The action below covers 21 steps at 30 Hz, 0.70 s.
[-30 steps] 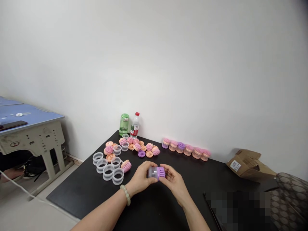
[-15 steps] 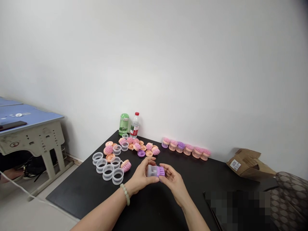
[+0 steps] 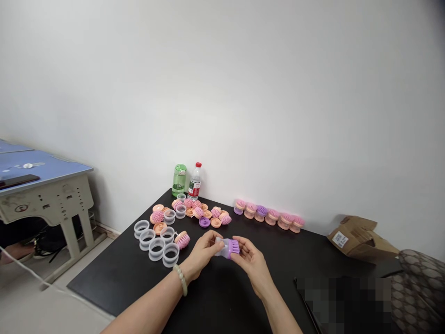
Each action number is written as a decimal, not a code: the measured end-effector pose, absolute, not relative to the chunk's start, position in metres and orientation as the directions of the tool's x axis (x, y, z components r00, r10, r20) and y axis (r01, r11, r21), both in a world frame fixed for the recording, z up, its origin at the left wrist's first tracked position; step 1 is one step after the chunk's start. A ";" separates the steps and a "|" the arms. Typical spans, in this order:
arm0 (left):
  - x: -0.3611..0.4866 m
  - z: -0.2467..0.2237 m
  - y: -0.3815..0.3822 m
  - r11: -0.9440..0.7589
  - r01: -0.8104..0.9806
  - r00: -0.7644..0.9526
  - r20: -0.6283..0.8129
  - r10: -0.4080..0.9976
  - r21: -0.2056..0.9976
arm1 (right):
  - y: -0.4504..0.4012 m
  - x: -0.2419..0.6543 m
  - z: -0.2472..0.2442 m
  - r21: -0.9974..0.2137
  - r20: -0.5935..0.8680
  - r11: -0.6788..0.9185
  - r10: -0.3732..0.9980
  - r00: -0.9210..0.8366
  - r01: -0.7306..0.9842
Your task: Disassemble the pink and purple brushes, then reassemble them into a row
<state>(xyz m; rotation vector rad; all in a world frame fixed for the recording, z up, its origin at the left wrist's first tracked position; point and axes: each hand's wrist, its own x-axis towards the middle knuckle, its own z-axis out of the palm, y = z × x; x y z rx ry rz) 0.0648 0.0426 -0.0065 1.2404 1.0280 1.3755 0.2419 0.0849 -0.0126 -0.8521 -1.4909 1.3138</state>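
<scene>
Both my hands hold a purple bristled brush head [image 3: 232, 247] fitted to a clear plastic ring [image 3: 219, 247] above the black table [image 3: 114, 273]. My left hand [image 3: 201, 250] pinches the clear end, and my right hand [image 3: 251, 265] cups the purple bristle end. Part of the brush is hidden by my fingers. Just left of my left hand lies a pink brush head on a peach base [image 3: 182, 240], beside several clear rings [image 3: 156, 249]. A beaded pale green bracelet [image 3: 180, 280] circles my left wrist.
More peach, pink and purple brush parts [image 3: 205, 213] lie loose beyond my hands, and a row of assembled ones [image 3: 267, 215] stands along the wall. A green bottle [image 3: 179, 180], a water bottle [image 3: 195, 183], a cardboard box [image 3: 359, 239] and a blue-topped desk [image 3: 45, 169] surround the table.
The brush has rotated in my hands, with its bristles now turned more upward. My left fingers have shifted onto the clear ring's end, and my hands sit slightly closer together.
</scene>
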 end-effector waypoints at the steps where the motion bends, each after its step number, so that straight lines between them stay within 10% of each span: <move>1: 0.063 -0.005 0.042 -0.190 -0.144 0.013 0.194 0.981 0.971 | 0.085 0.242 -0.013 -0.980 0.198 0.181 0.927 -0.318 -0.082; 21: 0.061 -0.005 0.041 -0.350 -0.043 0.051 0.352 0.935 0.936 | 0.089 0.243 -0.015 -0.977 0.198 0.171 0.945 -0.260 -0.125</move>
